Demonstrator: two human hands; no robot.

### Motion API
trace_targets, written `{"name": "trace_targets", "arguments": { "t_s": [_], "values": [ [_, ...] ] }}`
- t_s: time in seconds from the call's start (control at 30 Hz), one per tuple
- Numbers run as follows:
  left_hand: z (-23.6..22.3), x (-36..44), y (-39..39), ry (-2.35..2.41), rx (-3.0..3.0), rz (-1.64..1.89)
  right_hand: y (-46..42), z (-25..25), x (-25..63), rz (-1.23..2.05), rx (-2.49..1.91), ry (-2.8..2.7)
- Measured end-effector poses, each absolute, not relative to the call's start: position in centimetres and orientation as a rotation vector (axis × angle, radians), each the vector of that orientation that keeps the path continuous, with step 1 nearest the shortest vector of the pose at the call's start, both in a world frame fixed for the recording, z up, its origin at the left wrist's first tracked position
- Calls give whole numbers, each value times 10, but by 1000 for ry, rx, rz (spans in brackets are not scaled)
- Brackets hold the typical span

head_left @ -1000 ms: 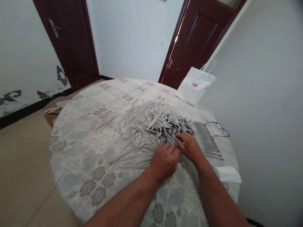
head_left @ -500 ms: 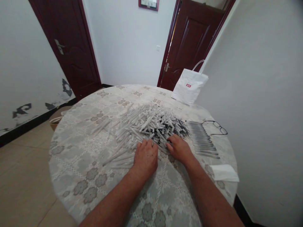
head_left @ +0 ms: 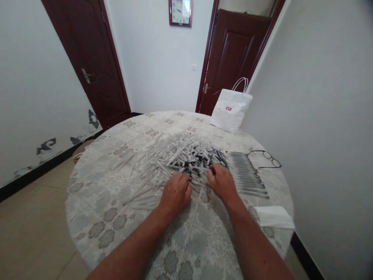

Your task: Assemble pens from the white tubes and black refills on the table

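Note:
A heap of slim whitish tubes (head_left: 175, 151), pen-like in shape, lies in the middle of the table, with black thin pieces (head_left: 196, 160) mixed in on its right. At the heap's near edge my left hand (head_left: 176, 193) rests with its fingers curled and closed; what they hold is hidden. My right hand (head_left: 222, 180) is closed in a pinch at the heap's right front, and whatever sits in the fingertips is too small to name. Just right of it, grey pen-like sticks (head_left: 247, 175) lie side by side in a neat row.
Eyeglasses (head_left: 266, 158) lie beyond the row, and a folded white paper (head_left: 275, 217) is by the right edge. A white paper bag (head_left: 231, 111) stands at the back right. The round table has a flowered cloth (head_left: 116, 233). A wall (head_left: 329, 116) rises close on the right.
The view has tilted up, showing more of the wall clock. My left hand has turned slightly, and the fingers of my right hand have drawn together into a pinch.

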State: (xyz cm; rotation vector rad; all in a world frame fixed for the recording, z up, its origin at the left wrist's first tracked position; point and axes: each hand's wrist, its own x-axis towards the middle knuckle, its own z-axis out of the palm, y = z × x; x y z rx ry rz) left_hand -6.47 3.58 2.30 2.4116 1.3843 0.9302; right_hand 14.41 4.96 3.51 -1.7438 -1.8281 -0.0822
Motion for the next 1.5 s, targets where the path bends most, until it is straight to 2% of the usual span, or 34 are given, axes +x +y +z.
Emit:
{"name": "trace_targets", "arguments": {
  "t_s": [0.1, 0.27, 0.4, 0.53, 0.6, 0.67, 0.73, 0.93, 1.2, 1.5],
  "values": [
    [27, -59, 38, 1271, 2012, 1027, 49, 39, 152, 48, -1518, -1587],
    [38, -44, 42, 985, 1215, 1055, 43, 43, 139, 568, -1228, -1504],
    [34, -35, 44, 769, 804, 1208, 40, 44, 126, 589, -1127, -1753],
    [20, -35, 47, 705, 673, 1205, 44, 45, 141, 710, -1198, -1716],
    [13, -38, 48, 695, 642, 1193, 48, 45, 160, 567, -1330, -1606],
    [10, -42, 49, 694, 640, 1180, 54, 43, 181, 233, -1521, -1502],
    [9, -45, 50, 690, 660, 1164, 58, 39, 200, 39, -1729, -1516],
    [13, -42, 51, 657, 730, 1160, 62, 26, 215, 112, -2092, -1722],
    [7, -39, 48, 674, 800, 1166, 73, 7, 187, -63, -2081, -1728],
    [6, -37, 46, 684, 791, 1156, 77, 4, 185, -97, -1998, -1753]
  ]
}}
